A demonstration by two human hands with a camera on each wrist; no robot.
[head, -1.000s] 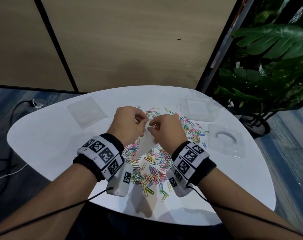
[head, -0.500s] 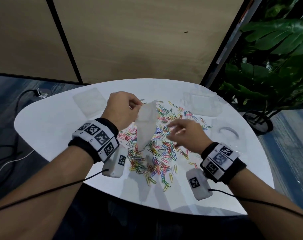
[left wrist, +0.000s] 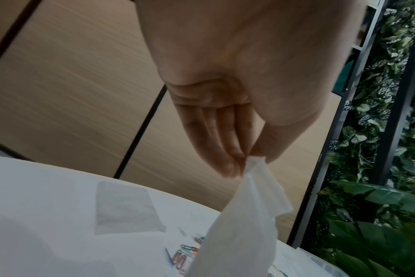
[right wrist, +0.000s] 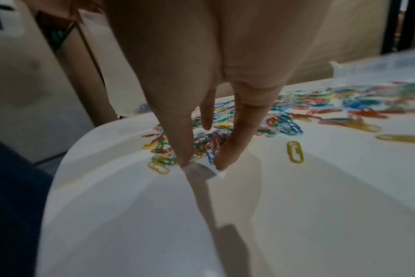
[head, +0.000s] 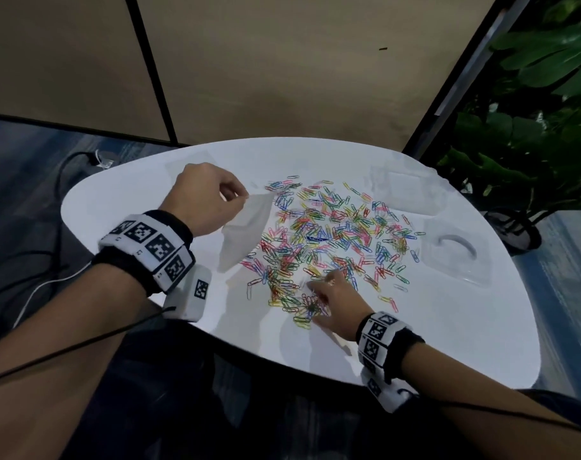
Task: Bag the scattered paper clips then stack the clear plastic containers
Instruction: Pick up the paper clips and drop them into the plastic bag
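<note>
The left hand (head: 204, 197) pinches the top edge of a white bag (head: 246, 229) between thumb and fingers (left wrist: 228, 150), and the bag hangs down from that pinch, its lower end near the counter (head: 448, 327). In the left wrist view the bag (left wrist: 244, 224) drapes below the fingertips with a few clips just beside its lower part.

The right hand (head: 335, 303) reaches down to the counter at the near edge of the paper clips (head: 332, 237). Its thumb and a finger (right wrist: 235, 142) press their tips down on either side of a small heap of clips (right wrist: 197, 144), with another finger raised above it; whether they actually grip any clip cannot be told. A lone yellow clip (right wrist: 295, 151) lies just right of these fingers.

The coloured clips spread over the middle of the counter, from just right of the left fingers to well beyond the right fingers. Two clear containers lie past the clips: one (head: 412, 194) at the far right edge, another (head: 455, 257) to the right of the right fingers. A flat clear sheet (left wrist: 123, 208) lies on the counter beyond the left fingers.
</note>
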